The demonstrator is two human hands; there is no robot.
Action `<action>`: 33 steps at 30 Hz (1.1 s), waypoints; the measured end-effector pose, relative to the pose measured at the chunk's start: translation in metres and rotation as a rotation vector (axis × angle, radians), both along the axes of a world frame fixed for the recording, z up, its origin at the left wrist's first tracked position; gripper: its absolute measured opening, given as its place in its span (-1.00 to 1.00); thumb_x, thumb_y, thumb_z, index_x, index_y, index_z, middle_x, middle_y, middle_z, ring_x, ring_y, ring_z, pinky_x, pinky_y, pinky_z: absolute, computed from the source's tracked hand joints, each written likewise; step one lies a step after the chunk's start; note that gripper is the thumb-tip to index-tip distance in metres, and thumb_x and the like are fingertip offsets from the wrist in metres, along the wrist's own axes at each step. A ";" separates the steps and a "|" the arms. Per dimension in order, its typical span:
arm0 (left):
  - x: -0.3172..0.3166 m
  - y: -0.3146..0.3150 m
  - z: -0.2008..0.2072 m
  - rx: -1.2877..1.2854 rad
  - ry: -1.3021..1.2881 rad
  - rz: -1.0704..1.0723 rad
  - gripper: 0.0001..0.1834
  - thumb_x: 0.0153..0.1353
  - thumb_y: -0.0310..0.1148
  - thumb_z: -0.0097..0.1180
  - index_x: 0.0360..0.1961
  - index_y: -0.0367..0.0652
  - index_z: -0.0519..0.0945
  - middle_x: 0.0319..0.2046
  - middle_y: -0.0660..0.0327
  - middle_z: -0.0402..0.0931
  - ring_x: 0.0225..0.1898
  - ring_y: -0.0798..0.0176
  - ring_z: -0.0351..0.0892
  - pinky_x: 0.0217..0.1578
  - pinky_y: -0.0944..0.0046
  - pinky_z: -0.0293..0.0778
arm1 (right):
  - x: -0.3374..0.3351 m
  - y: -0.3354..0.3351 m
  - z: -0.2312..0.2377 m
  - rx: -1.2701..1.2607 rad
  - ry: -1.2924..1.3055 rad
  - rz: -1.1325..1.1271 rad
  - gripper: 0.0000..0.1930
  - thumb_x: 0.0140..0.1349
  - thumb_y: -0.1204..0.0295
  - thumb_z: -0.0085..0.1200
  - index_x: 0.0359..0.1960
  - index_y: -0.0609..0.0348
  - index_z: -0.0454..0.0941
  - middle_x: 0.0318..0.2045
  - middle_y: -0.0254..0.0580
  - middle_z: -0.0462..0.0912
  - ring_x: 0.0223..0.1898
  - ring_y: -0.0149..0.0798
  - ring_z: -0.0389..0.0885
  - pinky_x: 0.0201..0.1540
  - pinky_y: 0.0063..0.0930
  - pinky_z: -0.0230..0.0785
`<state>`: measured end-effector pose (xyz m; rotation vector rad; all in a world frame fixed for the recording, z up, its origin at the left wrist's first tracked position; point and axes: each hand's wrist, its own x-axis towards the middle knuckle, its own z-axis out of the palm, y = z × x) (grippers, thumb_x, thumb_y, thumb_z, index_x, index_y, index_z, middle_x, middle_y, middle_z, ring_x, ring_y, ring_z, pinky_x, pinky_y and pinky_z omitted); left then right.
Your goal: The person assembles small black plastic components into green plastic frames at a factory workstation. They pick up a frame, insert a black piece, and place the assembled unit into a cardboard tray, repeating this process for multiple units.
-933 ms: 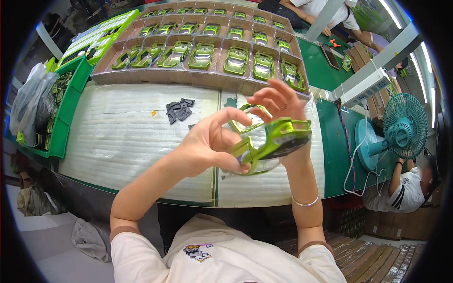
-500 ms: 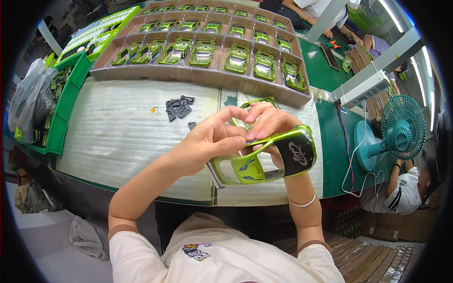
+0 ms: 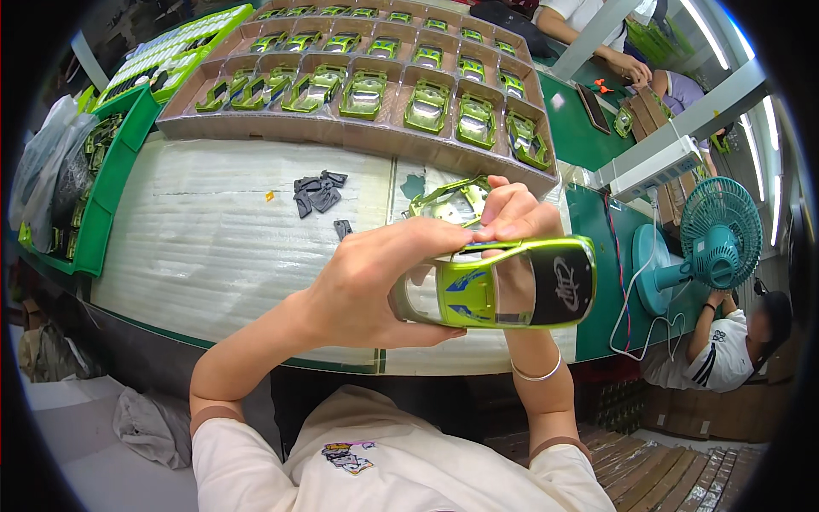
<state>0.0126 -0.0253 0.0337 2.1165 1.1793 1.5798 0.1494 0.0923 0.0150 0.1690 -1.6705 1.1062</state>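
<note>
A green toy car body (image 3: 472, 294) with blue markings and a black panel is held up level over the near edge of the table. My left hand (image 3: 375, 282) wraps round its left end, thumb underneath and fingers along the far side. On that far side the fingertips of my right hand (image 3: 520, 218) are pressed together against the edge; whether they pinch a small part is hidden. Just beyond lies another green car body (image 3: 452, 200) on the table. Several small black parts (image 3: 321, 194) sit in a loose pile farther left, with a single black piece (image 3: 343, 229) near my left hand.
A divided cardboard tray (image 3: 333, 132) of green car bodies spans the back. At left stands a green crate (image 3: 107, 205) with plastic bags. On the right are a teal fan (image 3: 721, 239), a power strip (image 3: 657, 166) and a trailing cable. Other people sit beyond the table.
The car body has been turned so its top faces up more squarely, and moved slightly right. My left hand has shifted from a pinch at its edge to a grip round its end.
</note>
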 end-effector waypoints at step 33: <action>0.004 -0.003 0.001 0.110 0.050 0.109 -0.33 -0.48 -0.48 0.39 -0.17 -0.29 0.47 -0.26 -0.02 0.55 -0.23 0.08 0.61 -0.23 0.27 0.51 | -0.007 -0.005 0.004 0.031 -0.001 -0.033 -0.61 -0.26 0.41 0.43 -0.41 -0.06 0.43 -0.52 -0.46 0.52 -0.29 -0.36 0.51 0.21 -0.13 0.03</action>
